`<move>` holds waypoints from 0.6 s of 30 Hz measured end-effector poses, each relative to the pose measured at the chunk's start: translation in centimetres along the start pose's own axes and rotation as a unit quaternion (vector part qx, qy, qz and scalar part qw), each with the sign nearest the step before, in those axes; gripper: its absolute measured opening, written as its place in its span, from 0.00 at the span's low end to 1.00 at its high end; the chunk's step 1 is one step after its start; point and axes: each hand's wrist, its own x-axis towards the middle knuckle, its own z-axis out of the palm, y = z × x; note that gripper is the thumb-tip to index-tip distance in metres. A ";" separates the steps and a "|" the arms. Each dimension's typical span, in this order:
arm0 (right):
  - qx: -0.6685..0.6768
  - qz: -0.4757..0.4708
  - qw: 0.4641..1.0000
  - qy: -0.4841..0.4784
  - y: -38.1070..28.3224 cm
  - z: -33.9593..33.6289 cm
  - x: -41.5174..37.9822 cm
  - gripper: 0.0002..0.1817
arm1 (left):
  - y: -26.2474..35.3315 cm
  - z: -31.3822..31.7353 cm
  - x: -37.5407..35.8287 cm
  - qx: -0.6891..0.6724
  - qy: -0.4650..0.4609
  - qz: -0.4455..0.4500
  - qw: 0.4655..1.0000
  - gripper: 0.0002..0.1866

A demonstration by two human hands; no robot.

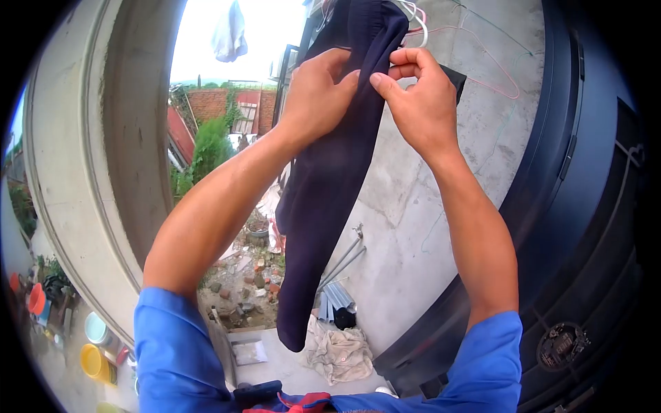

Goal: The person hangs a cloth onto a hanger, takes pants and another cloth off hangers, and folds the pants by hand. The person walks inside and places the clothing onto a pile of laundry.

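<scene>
A pair of dark navy trousers [327, 186] hangs lengthwise in front of me, gathered at the top. My left hand [320, 93] grips its upper left part, thumb on the front and the other fingertips hidden behind the cloth. On the right edge, at about the same height, my right hand [420, 96] pinches the cloth between thumb and fingers. White hangers [421, 24] show just behind the top of the trousers. The lower end of the cloth hangs free.
A grey concrete wall [406, 186] stands behind, with a dark metal door [551, 179] at right. A pillar [124, 138] rises at left. Below lie a crumpled beige cloth [341, 354] and rubble [255, 282]. A yellow bucket [96, 363] stands lower left; a pale cloth [229, 34] hangs outside.
</scene>
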 end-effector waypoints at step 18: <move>0.042 0.074 0.994 -0.063 2.0 -3.1 3.5 0.12 | 2.3 3.9 5.5 0.044 -0.059 0.050 0.996 0.17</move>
